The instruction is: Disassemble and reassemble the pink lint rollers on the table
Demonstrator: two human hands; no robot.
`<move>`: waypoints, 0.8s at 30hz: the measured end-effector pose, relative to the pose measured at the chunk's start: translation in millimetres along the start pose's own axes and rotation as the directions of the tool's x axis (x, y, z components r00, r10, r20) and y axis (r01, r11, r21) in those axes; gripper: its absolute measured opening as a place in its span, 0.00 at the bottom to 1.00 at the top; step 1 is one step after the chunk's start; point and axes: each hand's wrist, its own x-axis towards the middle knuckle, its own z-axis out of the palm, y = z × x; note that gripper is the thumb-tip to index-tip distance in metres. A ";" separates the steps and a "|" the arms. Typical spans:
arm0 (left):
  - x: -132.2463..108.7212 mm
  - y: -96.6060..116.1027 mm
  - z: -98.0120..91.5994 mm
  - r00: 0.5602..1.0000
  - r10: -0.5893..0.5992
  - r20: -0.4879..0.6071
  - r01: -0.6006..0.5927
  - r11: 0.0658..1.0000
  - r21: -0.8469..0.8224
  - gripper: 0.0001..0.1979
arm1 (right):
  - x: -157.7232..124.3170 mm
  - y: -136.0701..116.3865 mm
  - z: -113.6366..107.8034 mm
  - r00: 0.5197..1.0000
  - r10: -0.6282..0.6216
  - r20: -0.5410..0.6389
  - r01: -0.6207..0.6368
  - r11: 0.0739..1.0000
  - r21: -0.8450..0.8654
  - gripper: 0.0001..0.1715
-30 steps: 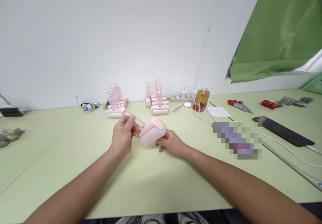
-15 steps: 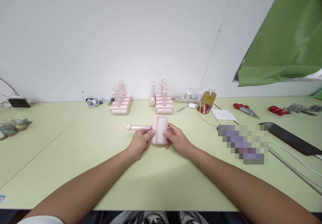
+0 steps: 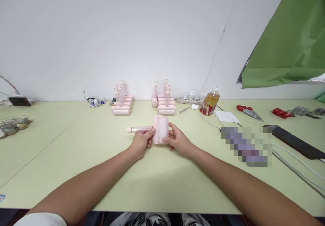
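The person held a pink lint roller [image 3: 160,130] low over the pale green bench [image 3: 157,182], one hand at each side of it. The left hand [image 3: 140,144] was closed round the clear handle [image 3: 139,129] just where it met the roller's head, thumb and fingertips pressed on it. The handle ran out level to the left of that hand and ended in a small heart-shaped loop [image 3: 124,130], which stuck out free. The right hand [image 3: 178,141] was clamped on the right side of the head, its thumb on the near face and its fingers behind. The head stood between the two hands, touching both. Whether the roller touched the bench could not be told.

Behind the lint roller, near the wall, stood two groups of stacked pink rollers: one [image 3: 122,104] back and to the left of it, the other [image 3: 165,104] almost straight behind. Farther back and to the right of it lay a white power strip [image 3: 188,100] and a bottle of amber liquid [image 3: 210,102]. A white sheet of paper [image 3: 227,116] lay to the right of the roller, with red-handled tools [image 3: 247,112] beyond that. A dark phone [image 3: 296,141] lay well to its right. Far to the roller's left sat a cluster of small jars [image 3: 12,126].
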 end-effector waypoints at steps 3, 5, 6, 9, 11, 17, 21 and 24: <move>0.6 -0.2 0.5 1.000 0.015 -0.023 -0.016 0.999 -0.030 0.22 | 2.0 1.1 -0.7 0.998 0.011 -0.054 -0.009 0.999 0.034 0.54; -0.1 0.4 1.3 0.999 0.020 -0.033 -0.021 0.999 -0.050 0.22 | 3.0 1.6 -1.0 0.998 0.006 -0.070 -0.002 0.999 0.051 0.52; -0.6 0.9 1.8 0.999 0.019 -0.038 -0.021 0.998 -0.059 0.22 | 3.4 1.9 -1.0 0.997 0.002 -0.076 0.003 0.998 0.061 0.51; -2.3 2.9 3.8 0.999 0.007 -0.050 -0.011 0.997 -0.073 0.22 | 4.5 2.3 -0.7 0.996 -0.001 -0.090 0.009 0.996 0.092 0.48; -2.4 4.5 4.4 0.998 0.005 -0.059 -0.010 0.996 -0.085 0.22 | 5.0 1.7 -0.5 0.995 0.008 -0.098 0.003 0.994 0.111 0.45; 3.9 9.5 -1.4 0.994 0.020 -0.112 -0.034 0.992 -0.120 0.22 | 9.0 0.3 -7.0 0.981 0.015 -0.193 0.008 0.993 0.121 0.39; 8.9 12.3 -7.5 0.988 0.022 -0.151 -0.040 0.992 -0.117 0.22 | 14.8 3.7 -22.8 0.950 -0.044 -0.308 0.039 0.999 -0.022 0.31; 10.4 12.5 -9.9 0.987 0.018 -0.157 -0.039 0.991 -0.129 0.22 | 18.2 3.7 -39.9 0.907 -0.146 -0.394 0.032 0.959 -0.282 0.27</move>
